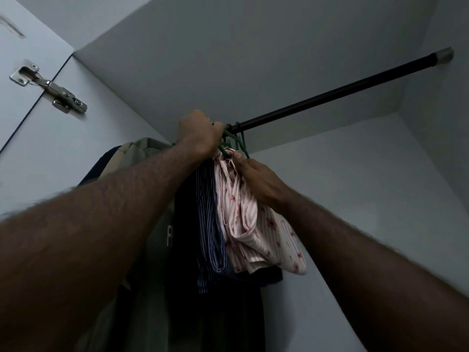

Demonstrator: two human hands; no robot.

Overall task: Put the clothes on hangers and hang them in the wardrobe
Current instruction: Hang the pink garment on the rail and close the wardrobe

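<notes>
Green plastic hangers (234,141) are bunched at the near end of the dark wardrobe rail (337,94), with their hooks over the rail or close beside it. The left hand (199,132) is raised to the rail, its fingers curled around the hook end of one hanger. This grip keeps the hook under control at the point where it must seat on the rail. Whether this hook is fully seated cannot be told, because the fist covers the contact point.

The right hand (256,177) is lower and to the right. Its fingers pinch the collar area of the pink striped shirt (256,229), just under the hanger neck. Holding the fabric there takes the garment's weight and stops it sliding off the hanger arms while the hook is positioned.

The pink striped shirt hangs in folds below both hands, touching the navy striped shirt (209,224) to its left. Further left, a beige garment (144,148) and dark clothing already hang in the wardrobe, packed closely together. To the right of the hands, the rail is bare as far as its metal end cap (444,54) at the side wall.

Judgement: the step in hand is hanging the pink striped shirt. The next move calls for confirming hook engagement before either hand lets go. The upper left shows a metal door hinge (48,87).
</notes>
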